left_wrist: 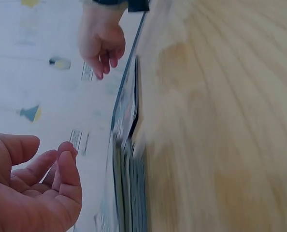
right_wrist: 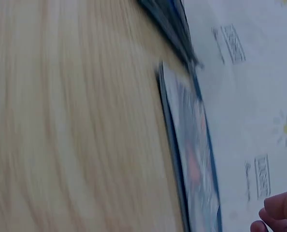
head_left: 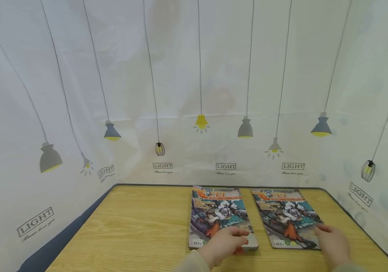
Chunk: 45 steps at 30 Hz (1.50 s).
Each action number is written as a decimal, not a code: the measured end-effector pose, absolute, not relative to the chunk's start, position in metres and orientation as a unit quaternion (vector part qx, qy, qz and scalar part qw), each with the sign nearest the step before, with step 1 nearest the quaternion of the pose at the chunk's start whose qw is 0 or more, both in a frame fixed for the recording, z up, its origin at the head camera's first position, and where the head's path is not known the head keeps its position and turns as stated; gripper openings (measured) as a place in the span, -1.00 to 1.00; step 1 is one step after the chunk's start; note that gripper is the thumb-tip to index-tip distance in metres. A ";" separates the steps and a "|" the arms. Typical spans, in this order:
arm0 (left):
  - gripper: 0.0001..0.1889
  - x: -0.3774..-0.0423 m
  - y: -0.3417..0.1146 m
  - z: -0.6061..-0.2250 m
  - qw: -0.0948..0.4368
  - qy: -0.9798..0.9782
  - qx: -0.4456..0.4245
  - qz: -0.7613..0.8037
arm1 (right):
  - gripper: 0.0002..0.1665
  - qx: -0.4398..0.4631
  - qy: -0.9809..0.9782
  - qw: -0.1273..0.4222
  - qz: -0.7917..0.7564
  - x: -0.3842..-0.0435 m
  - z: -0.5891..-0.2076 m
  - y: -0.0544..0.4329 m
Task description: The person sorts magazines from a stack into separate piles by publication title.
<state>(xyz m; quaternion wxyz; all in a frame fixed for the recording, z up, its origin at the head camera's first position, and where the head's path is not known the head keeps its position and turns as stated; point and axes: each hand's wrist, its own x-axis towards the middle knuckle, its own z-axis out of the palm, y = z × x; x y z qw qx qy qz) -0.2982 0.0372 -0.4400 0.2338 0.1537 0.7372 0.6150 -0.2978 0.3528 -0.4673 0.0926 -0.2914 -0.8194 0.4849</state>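
A pile of comic magazines (head_left: 211, 206) with a colourful cover lies on the table; its stacked layers (left_wrist: 129, 188) show in the left wrist view. Beside it, to the right, a thinner pile or single magazine (head_left: 287, 215) has the same cover, also seen edge-on as a magazine (right_wrist: 192, 164) in the right wrist view. Over the left pile's near end hovers my left hand (head_left: 226, 243), fingers loosely bent, holding nothing. My right hand (head_left: 334, 243) is by the right magazine's near right edge with relaxed fingers (right_wrist: 281, 210); nothing shows in its grasp.
The wood-grain table (head_left: 139, 226) has a dark edge. A pale wall covering (head_left: 180, 75) printed with hanging lamps and LIGHT labels surrounds the table at the back and both sides. The two piles are separated by a narrow gap.
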 end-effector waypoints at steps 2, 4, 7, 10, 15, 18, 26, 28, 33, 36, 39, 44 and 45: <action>-0.69 -0.303 0.022 -0.441 0.206 0.747 0.143 0.616 | -0.44 -0.265 -0.824 0.068 0.497 -0.302 -0.465 0.337; -0.70 -0.307 0.009 -0.444 0.169 0.752 0.133 0.623 | -0.43 -0.240 -0.815 0.048 0.525 -0.304 -0.463 0.320; -0.71 -0.314 -0.010 -0.449 0.117 0.747 0.114 0.644 | -0.41 -0.200 -0.796 0.018 0.571 -0.307 -0.460 0.293; -0.69 -0.320 -0.028 -0.454 0.074 0.739 0.095 0.663 | -0.41 -0.168 -0.775 -0.002 0.610 -0.306 -0.460 0.268; -0.67 -0.322 -0.053 -0.463 0.003 0.737 0.033 0.675 | -0.41 -0.142 -0.759 -0.004 0.636 -0.307 -0.469 0.230; -0.66 -0.322 -0.061 -0.470 -0.031 0.727 -0.002 0.685 | -0.40 -0.142 -0.765 0.018 0.628 -0.308 -0.477 0.214; -0.65 -0.323 -0.065 -0.493 -0.057 0.724 -0.041 0.686 | -0.29 -0.139 -0.788 0.034 0.599 -0.306 -0.489 0.194; -0.60 -0.321 -0.066 -0.500 -0.054 0.726 -0.032 0.685 | -0.29 -0.139 -0.800 0.022 0.584 -0.304 -0.492 0.194; -0.57 -0.318 -0.065 -0.510 -0.054 0.747 0.013 0.662 | -0.33 -0.134 -0.824 0.003 0.550 -0.304 -0.500 0.197; -0.61 -0.317 -0.065 -0.510 -0.054 0.756 0.026 0.652 | -0.33 -0.136 -0.829 -0.001 0.543 -0.304 -0.501 0.198; -0.61 -0.317 -0.065 -0.509 -0.054 0.760 0.028 0.647 | -0.31 -0.138 -0.832 -0.005 0.538 -0.304 -0.502 0.199; -0.57 -0.315 -0.066 -0.506 -0.052 0.775 0.022 0.629 | -0.34 -0.137 -0.846 0.010 0.515 -0.300 -0.504 0.199; -0.57 -0.314 -0.067 -0.506 -0.050 0.780 0.018 0.624 | -0.35 -0.139 -0.849 0.012 0.510 -0.299 -0.504 0.199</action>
